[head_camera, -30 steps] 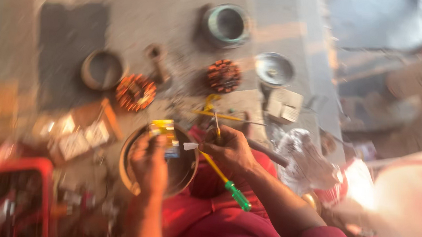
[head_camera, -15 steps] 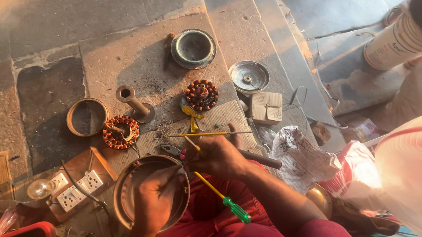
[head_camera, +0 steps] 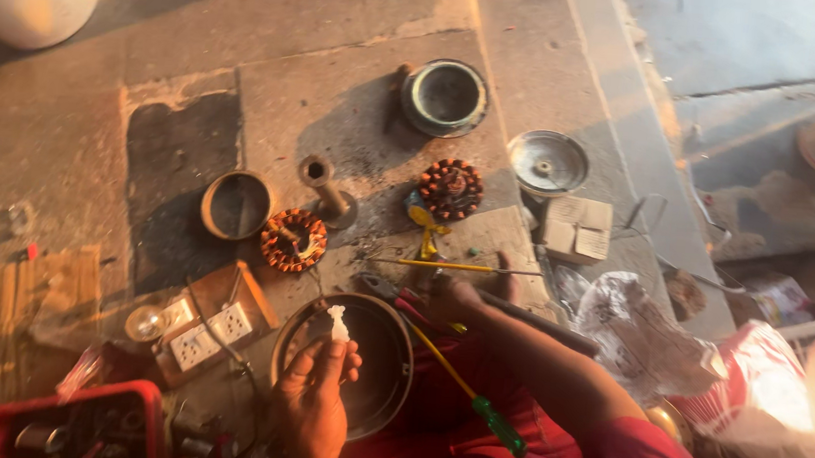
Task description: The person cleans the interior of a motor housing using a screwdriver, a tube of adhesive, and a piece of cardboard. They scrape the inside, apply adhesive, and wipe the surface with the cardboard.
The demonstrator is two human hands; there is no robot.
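Note:
My left hand [head_camera: 315, 398] pinches a small white wad [head_camera: 338, 323] and holds it above a round dark metal housing [head_camera: 386, 373] that rests by my lap. My right hand [head_camera: 460, 296] lies on the stone floor just beyond that housing, fingers curled over red-handled pliers [head_camera: 393, 296]. A screwdriver with a yellow shaft and green handle [head_camera: 472, 399] lies across my red-clothed lap. Two copper-wound coil rings sit ahead: one [head_camera: 293, 239] to the left, one [head_camera: 449, 188] further back.
Round metal covers [head_camera: 445, 96] [head_camera: 547, 162] [head_camera: 235, 204], a short metal shaft [head_camera: 325, 192], a thin yellow rod [head_camera: 443, 265] and a small cardboard box [head_camera: 576, 228] lie on the floor. A wooden socket board [head_camera: 211, 322] and red crate [head_camera: 63, 423] sit left; crumpled plastic bags [head_camera: 646, 340] right.
The camera view has steadied and shifted. My left hand has lifted off the housing's inside and now holds a white wad above it. My right hand stays by the pliers.

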